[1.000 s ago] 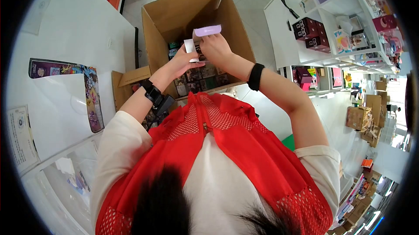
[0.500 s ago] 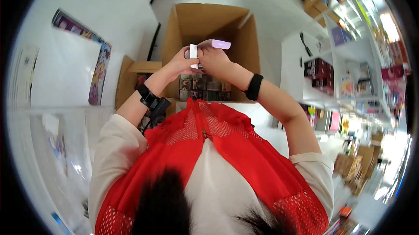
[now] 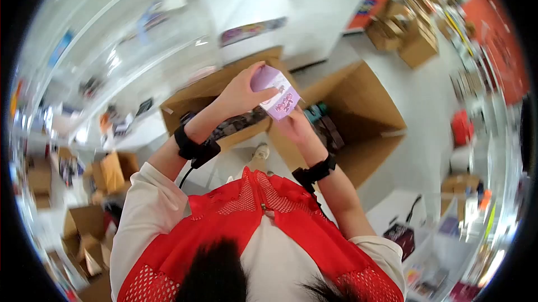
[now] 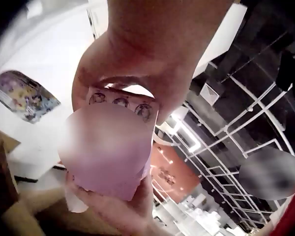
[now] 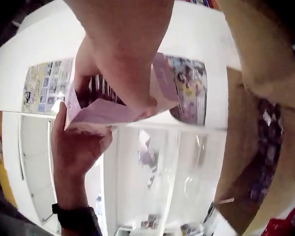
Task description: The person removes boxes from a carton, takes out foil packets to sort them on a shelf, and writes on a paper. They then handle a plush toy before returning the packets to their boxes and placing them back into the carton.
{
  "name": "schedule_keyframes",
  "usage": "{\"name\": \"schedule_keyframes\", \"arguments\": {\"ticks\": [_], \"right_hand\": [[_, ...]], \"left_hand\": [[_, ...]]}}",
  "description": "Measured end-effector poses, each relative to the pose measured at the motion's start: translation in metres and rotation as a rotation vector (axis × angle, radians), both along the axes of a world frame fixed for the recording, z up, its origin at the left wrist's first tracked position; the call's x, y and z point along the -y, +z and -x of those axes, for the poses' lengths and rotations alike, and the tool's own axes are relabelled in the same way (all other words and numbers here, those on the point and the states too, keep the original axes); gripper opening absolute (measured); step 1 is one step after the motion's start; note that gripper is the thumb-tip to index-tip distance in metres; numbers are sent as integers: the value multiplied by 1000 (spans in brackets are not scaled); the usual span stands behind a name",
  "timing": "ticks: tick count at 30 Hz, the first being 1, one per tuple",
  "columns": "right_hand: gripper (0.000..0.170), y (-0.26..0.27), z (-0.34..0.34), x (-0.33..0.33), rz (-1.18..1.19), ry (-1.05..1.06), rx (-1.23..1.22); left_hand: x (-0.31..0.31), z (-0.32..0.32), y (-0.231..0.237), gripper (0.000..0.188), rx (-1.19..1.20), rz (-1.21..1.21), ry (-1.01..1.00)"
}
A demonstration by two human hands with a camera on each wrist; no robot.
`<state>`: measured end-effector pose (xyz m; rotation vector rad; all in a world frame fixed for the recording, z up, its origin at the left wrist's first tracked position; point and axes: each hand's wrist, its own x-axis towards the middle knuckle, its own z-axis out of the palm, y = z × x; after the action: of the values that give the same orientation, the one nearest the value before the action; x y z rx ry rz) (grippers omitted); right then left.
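Observation:
A small lilac box [image 3: 283,102] with printed figures hangs tilted above the cartons, between both hands. My left hand [image 3: 240,93] grips it from the left, thumb along the printed face and fingers round the far side. At its open end is my right hand [image 3: 297,129]; in the right wrist view its fingers reach inside the box [image 5: 101,112], with the thumb bent against the outer wall. Dark striped contents [image 5: 104,88] show inside, partly covered by the right hand. In the left wrist view a blurred disc hides much of the box's face.
Below the hands stand two open cartons, one on the right [image 3: 372,92] and one on the left [image 3: 249,62], with small packages in them. A white cabinet [image 3: 314,22] stands beyond them, and glass shelving [image 3: 129,38] is at the left. More cartons [image 3: 417,44] are stacked at the back right.
The person has turned left, so the cartons now appear further right. The lilac box has been raised and tilted, showing its printed face; the left hand now grips its upper left side.

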<state>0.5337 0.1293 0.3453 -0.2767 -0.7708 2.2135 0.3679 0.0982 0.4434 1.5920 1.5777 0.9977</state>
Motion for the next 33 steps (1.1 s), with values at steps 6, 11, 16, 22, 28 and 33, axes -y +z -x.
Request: {"name": "schedule_keyframes", "arguments": {"ticks": [6, 11, 16, 22, 28, 33], "right_hand": [[49, -1, 121, 50, 170, 416, -222], [32, 17, 194, 92, -486, 385, 135], [33, 10, 285, 129, -421, 462, 165], [31, 8, 399, 174, -72, 636, 45], [33, 10, 474, 215, -764, 490, 188], [38, -22, 537, 203, 568, 799, -67]], "left_hand": [[96, 93, 17, 71, -3, 98, 435], [164, 152, 21, 73, 147, 126, 681], [219, 228, 34, 64, 238, 135, 760], [291, 341, 16, 69, 386, 31, 834], [324, 418, -8, 72, 67, -28, 831], [326, 457, 6, 74, 420, 42, 947]]}}
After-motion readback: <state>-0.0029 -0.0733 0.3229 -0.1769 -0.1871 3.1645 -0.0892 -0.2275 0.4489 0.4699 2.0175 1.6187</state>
